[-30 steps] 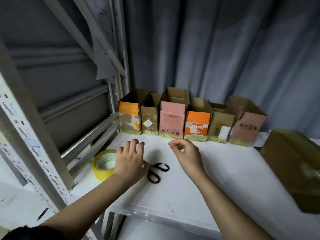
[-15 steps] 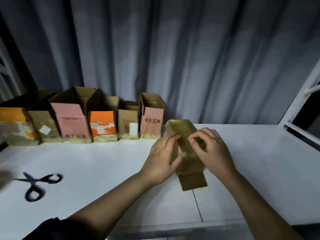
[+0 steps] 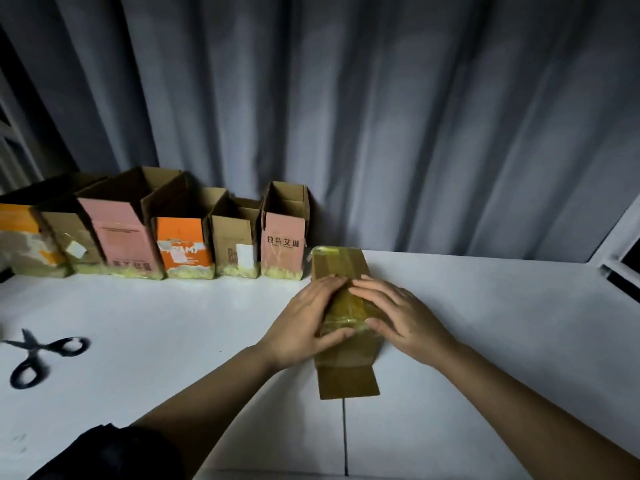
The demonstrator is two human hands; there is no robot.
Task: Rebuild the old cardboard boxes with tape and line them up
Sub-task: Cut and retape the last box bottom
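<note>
A brown cardboard box (image 3: 341, 268), wrapped in yellowish tape, lies lengthwise on the white table (image 3: 485, 323) with one flap (image 3: 348, 381) spread toward me. My left hand (image 3: 304, 323) cups its left edge, fingers on top and thumb across the taped near part. My right hand (image 3: 398, 313) cups the right edge the same way, thumb tucked onto the tape. Several rebuilt boxes stand open-topped in a row (image 3: 166, 237) against the curtain; the pink end box (image 3: 284, 244) stands just left of the held box.
Black scissors (image 3: 38, 355) lie on the table at the far left. A grey curtain (image 3: 381, 116) hangs behind the table. A white shelf post (image 3: 620, 233) rises at the right edge. A dark seam (image 3: 344, 438) runs through the tabletop near me.
My view swung right, away from the tape roll and scissors. Both hands took the taped brown box and lowered it so that it lies on the table right of the row.
</note>
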